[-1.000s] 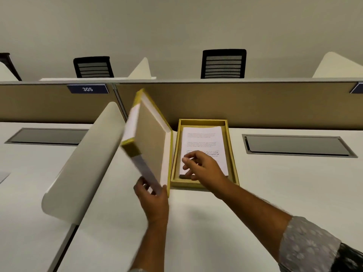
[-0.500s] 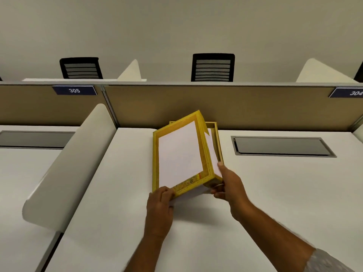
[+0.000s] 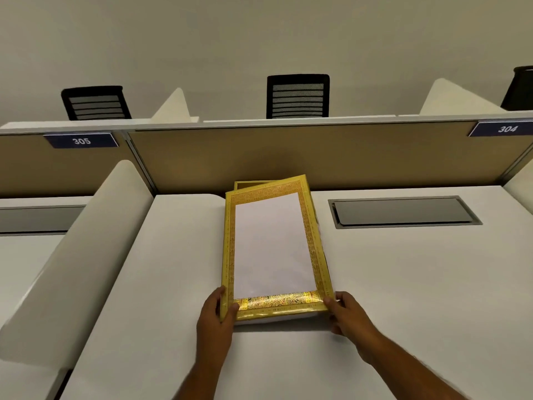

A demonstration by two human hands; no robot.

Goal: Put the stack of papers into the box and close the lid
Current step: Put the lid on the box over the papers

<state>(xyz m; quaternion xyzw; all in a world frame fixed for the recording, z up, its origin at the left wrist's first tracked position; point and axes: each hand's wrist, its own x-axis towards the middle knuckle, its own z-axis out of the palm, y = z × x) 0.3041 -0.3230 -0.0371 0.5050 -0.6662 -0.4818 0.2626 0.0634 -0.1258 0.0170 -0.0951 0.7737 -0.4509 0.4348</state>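
The lid (image 3: pixel 271 246), white in the middle with a patterned yellow-gold border, lies over the box and sits slightly skewed. Only the box's far left corner (image 3: pixel 245 184) peeks out behind it. The stack of papers is hidden under the lid. My left hand (image 3: pixel 217 316) grips the lid's near left corner, thumb on top. At the near right corner, my right hand (image 3: pixel 344 311) holds the lid with its fingertips on the edge.
The box rests on a white desk (image 3: pixel 403 284) against a tan partition (image 3: pixel 288 157). A grey cable hatch (image 3: pixel 403 210) is set into the desk to the right. A white curved divider (image 3: pixel 80 246) stands on the left. Black chairs (image 3: pixel 297 96) stand behind the partition.
The lid, held upright beside the open box a second ago, has swung down over the box. My right hand left the papers and took the lid's near right corner.
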